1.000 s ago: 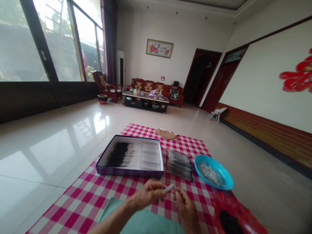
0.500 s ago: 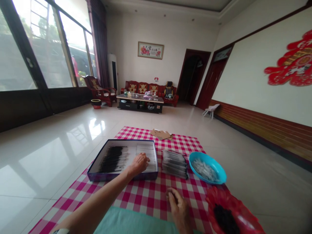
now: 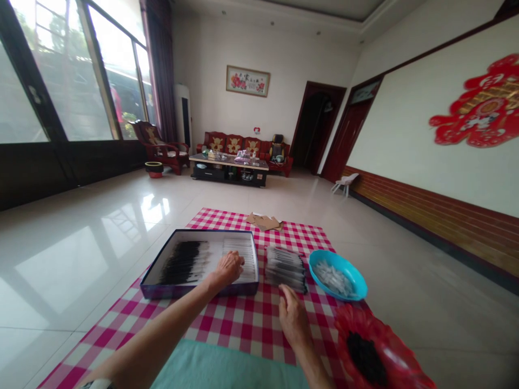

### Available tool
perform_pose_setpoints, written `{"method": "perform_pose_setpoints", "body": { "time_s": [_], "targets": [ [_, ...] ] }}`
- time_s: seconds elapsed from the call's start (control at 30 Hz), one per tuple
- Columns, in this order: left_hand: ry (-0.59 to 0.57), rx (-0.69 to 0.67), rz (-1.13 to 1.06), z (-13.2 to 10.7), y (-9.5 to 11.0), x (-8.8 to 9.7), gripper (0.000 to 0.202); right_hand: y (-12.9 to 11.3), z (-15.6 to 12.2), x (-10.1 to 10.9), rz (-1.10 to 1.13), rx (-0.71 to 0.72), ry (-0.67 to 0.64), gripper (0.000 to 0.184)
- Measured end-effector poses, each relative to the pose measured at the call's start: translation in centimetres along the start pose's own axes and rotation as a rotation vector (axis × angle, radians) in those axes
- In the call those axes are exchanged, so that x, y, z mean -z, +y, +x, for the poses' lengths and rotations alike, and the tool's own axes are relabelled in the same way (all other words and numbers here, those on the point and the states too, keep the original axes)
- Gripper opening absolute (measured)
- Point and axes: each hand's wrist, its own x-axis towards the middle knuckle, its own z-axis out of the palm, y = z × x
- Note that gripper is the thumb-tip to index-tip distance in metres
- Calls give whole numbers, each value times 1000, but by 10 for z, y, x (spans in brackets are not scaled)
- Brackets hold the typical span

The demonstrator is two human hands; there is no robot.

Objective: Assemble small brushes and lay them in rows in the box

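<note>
My left hand (image 3: 230,267) is inside a shallow dark-blue box (image 3: 198,292), its fingers curled down over a row of thin clear sticks (image 3: 248,259) at the right side. Whatever those fingers grip is hidden. Slim black-bodied, pen-like sticks (image 3: 184,262) lie side by side in the box's left half. My right hand (image 3: 292,313) is at the near edge of a pile of translucent pen-like sticks with dark ends (image 3: 285,268), right of the box. Its fingers point forward, with the thumb a little apart, and I see nothing between them.
A blue bowl (image 3: 360,289) of small clear pieces stands right of the pile. Nearer is a red flower-shaped dish (image 3: 399,351) holding small black pieces. Brown cardboard scraps (image 3: 264,222) lie at the far end of the checkered tablecloth (image 3: 235,335). Teal cloth (image 3: 219,367) is closest to me.
My right hand has moved forward from the tablecloth to the near edge of the pile. My left hand stays over the clear sticks in the box. The view has shifted slightly.
</note>
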Motion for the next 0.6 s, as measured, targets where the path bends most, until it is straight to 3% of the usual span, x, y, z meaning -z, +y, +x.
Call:
{"method": "perform_pose_setpoints", "body": {
  "time_s": [0.17,0.33,0.43,0.6],
  "targets": [
    [74,-34,-45,-12,7,15,17,8,16,3,-171,88,-82,42],
    [251,-143,-176,-48,31,25,25,4,13,8,-318,119,-127,40],
    [341,-275,-309,-74,52,11,28,3,12,9,-386,133,-132,34],
    [284,-314,-318,-92,77,-36,26,6,10,8,-463,150,-128,22]
  ]
}}
